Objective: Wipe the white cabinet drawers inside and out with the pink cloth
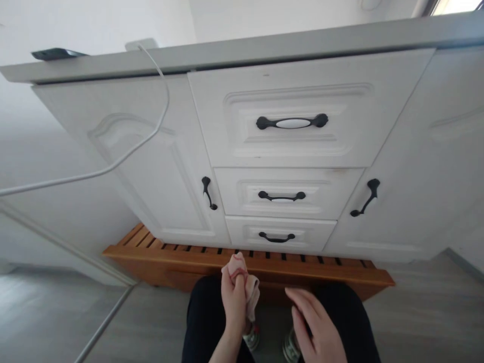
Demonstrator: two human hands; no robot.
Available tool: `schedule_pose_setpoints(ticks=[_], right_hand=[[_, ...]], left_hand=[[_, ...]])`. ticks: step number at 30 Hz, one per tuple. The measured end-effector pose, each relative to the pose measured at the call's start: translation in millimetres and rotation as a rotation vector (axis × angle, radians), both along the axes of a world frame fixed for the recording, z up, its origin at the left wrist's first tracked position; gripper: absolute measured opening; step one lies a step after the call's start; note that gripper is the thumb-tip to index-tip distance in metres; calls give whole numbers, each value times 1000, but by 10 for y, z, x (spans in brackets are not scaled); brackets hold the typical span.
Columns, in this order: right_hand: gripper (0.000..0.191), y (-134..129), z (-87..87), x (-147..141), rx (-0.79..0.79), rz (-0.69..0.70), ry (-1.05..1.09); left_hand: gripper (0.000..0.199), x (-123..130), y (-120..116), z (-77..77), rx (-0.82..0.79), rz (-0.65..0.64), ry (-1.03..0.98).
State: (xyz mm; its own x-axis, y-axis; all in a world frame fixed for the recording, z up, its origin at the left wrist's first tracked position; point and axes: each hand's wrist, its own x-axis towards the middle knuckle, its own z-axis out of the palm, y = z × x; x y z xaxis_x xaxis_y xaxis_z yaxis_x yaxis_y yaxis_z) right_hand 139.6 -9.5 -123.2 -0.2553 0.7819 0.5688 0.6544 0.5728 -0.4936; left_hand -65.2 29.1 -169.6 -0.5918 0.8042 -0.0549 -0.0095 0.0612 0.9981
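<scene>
My left hand (234, 301) is closed around a crumpled pink cloth (251, 291), which sticks out above the fingers and hangs down on the hand's right side. Over my right knee, my right hand (317, 325) holds nothing; its fingers point up and left, with the thumb apart from them. Both hands are above my dark-trousered legs (206, 307). Just beyond them runs a low slatted wooden bench (302, 272) at the foot of a white cabinet. The closest drawer to my hands is the bottom drawer (313, 233), which is closed.
Above are a middle drawer (325, 189) and a top drawer (351, 136), with cupboard doors (159, 171) on either side. A white cable (124, 157) droops from the countertop (245, 50) to the left. A dark flat object (56, 54) lies on the counter's left end.
</scene>
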Motion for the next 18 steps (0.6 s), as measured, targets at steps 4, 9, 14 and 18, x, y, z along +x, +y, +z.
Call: schedule_pose_setpoints(ticks=[4, 9, 14, 18], right_hand=[[46, 662, -136, -248, -61, -130, -63], [60, 1236, -415, -498, -109, -115, -219], [51, 1353, -385, -586, -98, -184, -209], [19, 1531, -265, -606, -136, -212, -186]], left_hand=[[28, 153, -238, -261, -89, -75, -194], [37, 261, -398, -535, -78, -197, -202], [42, 142, -495, -454, -25, -150, -56], [43, 13, -472, -125, 79, -61, 101]])
